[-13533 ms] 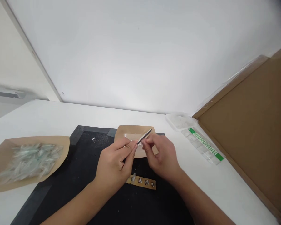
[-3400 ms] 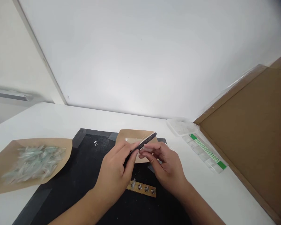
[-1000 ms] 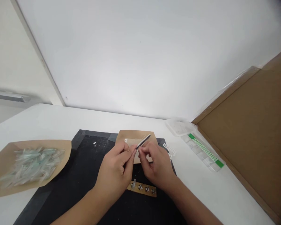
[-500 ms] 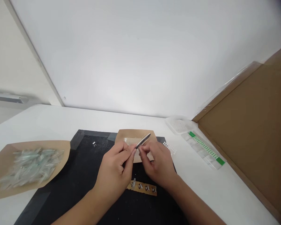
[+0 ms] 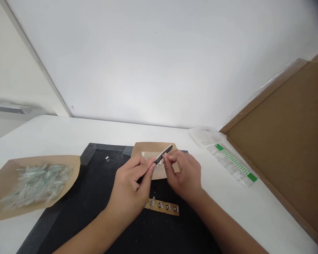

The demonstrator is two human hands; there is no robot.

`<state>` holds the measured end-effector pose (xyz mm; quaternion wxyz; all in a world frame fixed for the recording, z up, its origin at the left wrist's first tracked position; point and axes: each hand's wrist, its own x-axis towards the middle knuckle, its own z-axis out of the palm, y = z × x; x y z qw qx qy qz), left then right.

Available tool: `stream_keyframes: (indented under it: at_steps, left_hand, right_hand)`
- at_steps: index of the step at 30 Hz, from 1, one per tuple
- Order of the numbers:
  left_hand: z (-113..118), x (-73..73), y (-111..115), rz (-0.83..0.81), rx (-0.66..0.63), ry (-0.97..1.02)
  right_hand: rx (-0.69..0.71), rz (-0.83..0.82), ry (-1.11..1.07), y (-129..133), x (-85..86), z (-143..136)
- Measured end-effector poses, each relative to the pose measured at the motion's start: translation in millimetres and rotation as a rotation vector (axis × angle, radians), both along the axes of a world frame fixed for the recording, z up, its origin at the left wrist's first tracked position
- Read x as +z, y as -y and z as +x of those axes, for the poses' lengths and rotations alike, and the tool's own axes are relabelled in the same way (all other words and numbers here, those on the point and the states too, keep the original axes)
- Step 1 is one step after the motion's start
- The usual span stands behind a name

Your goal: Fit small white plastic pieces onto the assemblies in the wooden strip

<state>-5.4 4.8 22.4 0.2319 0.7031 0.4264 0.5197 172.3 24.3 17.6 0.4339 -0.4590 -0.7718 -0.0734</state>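
Between its thumb and fingertips, my left hand [image 5: 131, 181] pinches a dark file-like strip [image 5: 163, 155] with a pale edge, slanting up to the right. My right hand [image 5: 184, 173] has its thumb and forefinger pressed together against the strip's lower side; whatever small piece they pinch is too small to make out. Behind the hands lies a brown paper tray [image 5: 155, 145] with small whitish bits. Below them, a narrow tan strip [image 5: 163, 208] with several small metallic pieces rests on the black mat [image 5: 159, 233], and a clear piece stands up near its left end.
A larger paper tray [image 5: 74, 169] of clear, greenish pieces is at the left. A clear case [image 5: 228, 160] with green labels and a translucent tray [image 5: 204, 137] lie right, beside a cardboard box [image 5: 281, 134]. Small white bits [image 5: 107, 158] sit on the mat.
My right hand has moved slightly right and up along the dark strip. My left hand still pinches it, with the strip's tip a little higher. The whole view has shifted slightly.
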Motion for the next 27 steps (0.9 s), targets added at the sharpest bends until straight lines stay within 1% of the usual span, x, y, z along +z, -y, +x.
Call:
stream_keyframes:
  at_steps: [1, 4, 8, 12, 16, 20, 24, 27]
  left_hand:
    - [-0.1, 0.4, -0.2, -0.011, 0.003, 0.004]
    - [0.0, 3.1, -0.5, -0.042, -0.002, 0.013]
    - [-0.3, 7.1, 0.0, -0.074, 0.008, 0.011]
    - [-1.1, 7.6, 0.6, -0.119, -0.007, 0.019]
    - [-0.7, 6.3, 0.8, -0.151, -0.01, 0.031]
    - [0.9, 5.7, 0.9, -0.155, -0.012, 0.051]
    - [1.2, 7.4, 1.3, -0.141, -0.008, 0.05]
    - [0.1, 7.9, 1.1, -0.129, -0.007, 0.064]
  right_hand:
    - [0.006, -0.006, -0.007, -0.2, 0.6, 0.2]
    - [0.086, -0.039, 0.052, -0.1, 1.5, 0.5]
    - [0.02, 0.007, 0.008, 0.0, 0.7, 0.3]
    - [0.1, 0.014, 0.025, -0.8, 0.1, 0.2]
    - [0.056, 0.056, -0.035, -2.6, -0.1, 1.3]
    - [0.085, 0.042, 0.036, -2.6, -1.7, 2.3]
    - [0.058, 0.115, 0.017, -1.7, -2.7, 0.1]
    - [0.088, 0.114, 0.049, -1.2, -2.4, -2.4]
